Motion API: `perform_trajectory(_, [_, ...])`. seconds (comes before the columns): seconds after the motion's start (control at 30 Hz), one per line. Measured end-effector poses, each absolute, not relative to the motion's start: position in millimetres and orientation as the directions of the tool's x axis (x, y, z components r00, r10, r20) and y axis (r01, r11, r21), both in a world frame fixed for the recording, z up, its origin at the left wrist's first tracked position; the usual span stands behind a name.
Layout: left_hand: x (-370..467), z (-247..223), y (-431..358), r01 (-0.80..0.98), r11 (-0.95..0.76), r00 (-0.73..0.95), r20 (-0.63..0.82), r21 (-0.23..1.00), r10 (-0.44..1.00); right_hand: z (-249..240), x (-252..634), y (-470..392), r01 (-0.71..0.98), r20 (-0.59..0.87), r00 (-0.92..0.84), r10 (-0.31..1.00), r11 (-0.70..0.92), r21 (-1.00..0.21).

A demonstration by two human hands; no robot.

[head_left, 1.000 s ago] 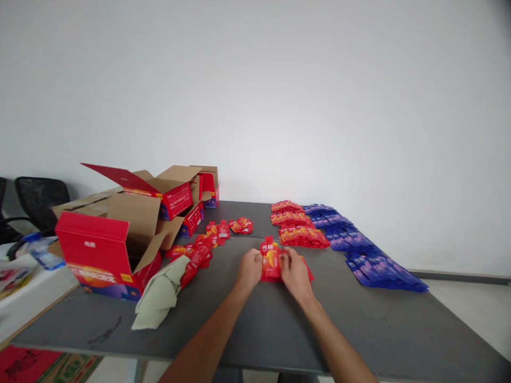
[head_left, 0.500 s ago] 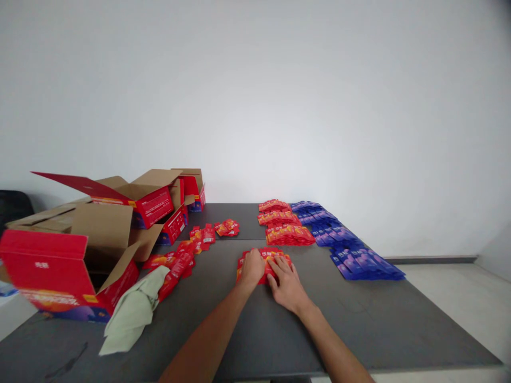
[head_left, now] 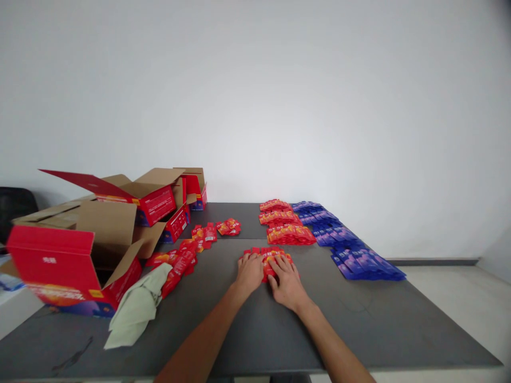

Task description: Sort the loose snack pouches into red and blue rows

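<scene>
A row of overlapping red packets point(head_left: 265, 257) lies on the grey table in front of me, partly covered by both hands. My left hand point(head_left: 249, 274) rests on the row's left end, its fingers laid over the packets. On the right part, my right hand point(head_left: 286, 283) lies flat with fingers spread, the thumb toward the middle of the row. Neither hand grips a packet. Beyond them sit stacked rows of red packets point(head_left: 290, 234), beside fanned rows of blue-purple packets point(head_left: 361, 263) on the right.
Open red cartons point(head_left: 51, 260) with brown flaps crowd the table's left side. Loose red packets point(head_left: 181, 260) are strewn near them, with a small red pile point(head_left: 229, 227) farther back. A pale green cloth point(head_left: 138, 308) lies against the nearest carton. A white wall stands behind the table point(head_left: 399, 330).
My left hand has gone from curled fingers to fingers laid out over the row's left end. My right hand has hardly moved. The view has shifted slightly.
</scene>
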State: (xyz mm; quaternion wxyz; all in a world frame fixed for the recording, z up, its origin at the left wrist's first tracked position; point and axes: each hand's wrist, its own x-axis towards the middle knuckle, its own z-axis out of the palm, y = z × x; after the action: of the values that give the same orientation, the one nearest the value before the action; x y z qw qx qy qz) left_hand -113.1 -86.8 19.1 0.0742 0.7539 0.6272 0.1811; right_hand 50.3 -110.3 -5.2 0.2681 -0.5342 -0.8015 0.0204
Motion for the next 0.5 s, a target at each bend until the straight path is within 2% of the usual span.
perform_trajectory(0.27, [-129,10,-96,0.933,-0.161,0.091,0.222,0.321,0.971,15,31,-116,0.856,0.503,-0.228,0.834,0.418,-0.305])
perform_trajectory(0.5, [-181,-1,-103,0.966,-0.039,-0.037,0.286,0.256,0.957,23,-28,-106,0.781,0.529,-0.307,0.791,0.527,-0.334])
